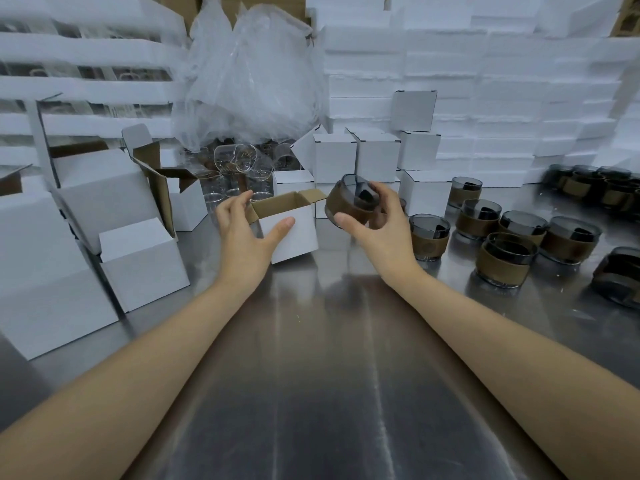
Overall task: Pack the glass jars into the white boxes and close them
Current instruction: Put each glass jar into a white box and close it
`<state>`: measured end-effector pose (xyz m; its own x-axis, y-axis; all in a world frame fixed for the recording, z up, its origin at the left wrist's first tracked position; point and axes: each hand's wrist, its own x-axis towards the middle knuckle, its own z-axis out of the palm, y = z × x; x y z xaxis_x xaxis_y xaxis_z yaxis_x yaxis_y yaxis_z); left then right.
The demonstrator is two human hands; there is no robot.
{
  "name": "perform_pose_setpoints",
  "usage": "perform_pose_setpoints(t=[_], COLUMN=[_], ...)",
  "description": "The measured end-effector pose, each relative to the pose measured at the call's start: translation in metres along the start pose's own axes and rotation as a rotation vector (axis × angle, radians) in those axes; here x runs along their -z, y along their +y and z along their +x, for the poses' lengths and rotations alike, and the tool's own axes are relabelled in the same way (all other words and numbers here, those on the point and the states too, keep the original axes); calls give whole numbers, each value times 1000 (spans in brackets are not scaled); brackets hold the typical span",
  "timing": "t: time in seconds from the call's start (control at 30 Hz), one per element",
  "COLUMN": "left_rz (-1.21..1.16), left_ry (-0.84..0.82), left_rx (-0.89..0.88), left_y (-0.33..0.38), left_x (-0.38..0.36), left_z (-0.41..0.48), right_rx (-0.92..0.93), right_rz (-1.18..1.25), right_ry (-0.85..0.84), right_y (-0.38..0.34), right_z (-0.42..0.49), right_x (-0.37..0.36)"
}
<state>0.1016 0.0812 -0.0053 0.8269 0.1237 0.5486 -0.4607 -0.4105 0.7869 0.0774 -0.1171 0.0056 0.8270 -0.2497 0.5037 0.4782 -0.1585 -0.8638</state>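
Note:
An open white box [294,230] with a brown inside stands on the steel table, its flaps up. My left hand [247,230] grips its left side, thumb on the front face and fingers at the rim. My right hand [375,220] holds a smoky glass jar [349,200] with a brown band, tilted, just right of the box opening and above the table. Several more banded jars [507,263] stand on the table to the right.
Closed white boxes [143,261] sit at the left, and more are stacked behind the open one [377,154]. Clear glasses [239,164] lie under a plastic bag [249,77] at the back. A wall of white foam sheets [485,81] rises behind. The steel table [329,375] stretches toward me.

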Motion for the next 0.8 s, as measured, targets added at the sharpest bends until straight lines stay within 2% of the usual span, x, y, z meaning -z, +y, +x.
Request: perform_pose_setpoints(t=[0.07, 0.2, 0.27, 0.33, 0.5, 0.67, 0.8], left_rz=[1, -3, -2, -4, 12, 28, 29], left_ry=[-2, -5, -9, -13, -13, -12, -21], left_rx=[4, 15, 16, 16, 9, 1, 2], left_y=[1, 1, 1, 1, 1, 3, 3], left_x=[0, 0, 0, 0, 0, -1, -1], left_z=[0, 0, 0, -1, -1, -1, -2], right_rx=[-146, -532, -692, -796, -868, -847, -783], right_rz=[155, 642, 832, 925, 933, 928, 936], right_ry=[-31, -214, -239, -232, -242, -252, -184], right_y=[-2, -7, -9, -8, -4, -3, -1], right_z=[2, 3, 3, 3, 6, 6, 7], right_x=[1, 5, 5, 4, 5, 4, 2])
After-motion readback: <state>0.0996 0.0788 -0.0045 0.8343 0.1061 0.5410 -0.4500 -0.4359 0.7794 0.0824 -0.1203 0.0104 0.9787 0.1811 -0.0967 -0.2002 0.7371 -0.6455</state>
